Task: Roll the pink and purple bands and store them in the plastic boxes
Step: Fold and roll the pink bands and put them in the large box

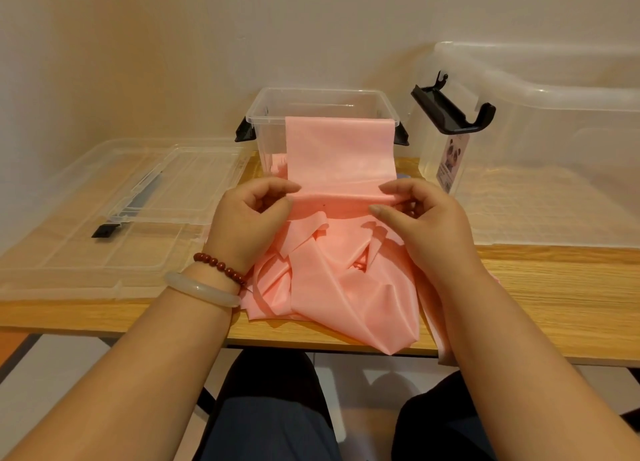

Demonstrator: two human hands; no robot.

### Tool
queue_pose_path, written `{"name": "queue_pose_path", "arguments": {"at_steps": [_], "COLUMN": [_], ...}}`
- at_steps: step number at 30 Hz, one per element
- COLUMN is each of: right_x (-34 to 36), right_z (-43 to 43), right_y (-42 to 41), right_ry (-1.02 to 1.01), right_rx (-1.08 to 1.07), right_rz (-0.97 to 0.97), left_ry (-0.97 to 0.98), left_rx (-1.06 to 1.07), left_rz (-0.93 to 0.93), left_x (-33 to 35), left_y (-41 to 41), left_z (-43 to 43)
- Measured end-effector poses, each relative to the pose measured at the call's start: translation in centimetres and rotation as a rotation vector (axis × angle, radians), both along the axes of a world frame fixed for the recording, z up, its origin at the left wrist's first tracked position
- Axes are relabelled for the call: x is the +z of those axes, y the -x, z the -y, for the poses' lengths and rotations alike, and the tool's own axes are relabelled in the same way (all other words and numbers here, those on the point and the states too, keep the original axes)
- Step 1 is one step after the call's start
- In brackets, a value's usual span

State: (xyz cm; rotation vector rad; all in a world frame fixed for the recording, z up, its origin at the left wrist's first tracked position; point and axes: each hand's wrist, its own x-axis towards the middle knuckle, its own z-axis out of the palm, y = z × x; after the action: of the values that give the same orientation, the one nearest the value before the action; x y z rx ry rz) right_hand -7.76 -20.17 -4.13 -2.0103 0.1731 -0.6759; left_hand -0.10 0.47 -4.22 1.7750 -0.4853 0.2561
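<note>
You pinch the thin pink stretch band [341,155] at both edges before the clear plastic box [263,114].
Your left hand [249,218] and right hand [422,218] each curl thumb and fingers round a fold. The band drapes over the box's near rim at 12 o'clock, the rest heaped on the wooden table [554,287]. A clear flat lid [104,190] lies at 9 o'clock.

No legible text. A label [454,161] on the end of the large clear box [554,142] carries a panda picture; its print is too small to read.
</note>
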Motion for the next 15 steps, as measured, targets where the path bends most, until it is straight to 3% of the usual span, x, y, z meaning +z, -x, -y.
{"name": "queue_pose_path", "arguments": {"at_steps": [6, 10, 15], "right_x": [-0.06, -0.02, 0.15], "right_z": [0.17, 0.04, -0.07], "right_y": [-0.19, -0.27, -0.20], "right_ry": [0.057, 0.065, 0.042], "right_rx": [-0.027, -0.018, 0.031], "right_rz": [0.051, 0.050, 0.065], "left_ry": [0.012, -0.124, -0.136], "left_rx": [0.012, -0.081, -0.058], "left_rz": [0.071, 0.167, 0.139], "left_x": [0.06, -0.28, -0.56], "left_y": [0.02, -0.33, -0.66], "left_z": [-0.06, 0.04, 0.06]}}
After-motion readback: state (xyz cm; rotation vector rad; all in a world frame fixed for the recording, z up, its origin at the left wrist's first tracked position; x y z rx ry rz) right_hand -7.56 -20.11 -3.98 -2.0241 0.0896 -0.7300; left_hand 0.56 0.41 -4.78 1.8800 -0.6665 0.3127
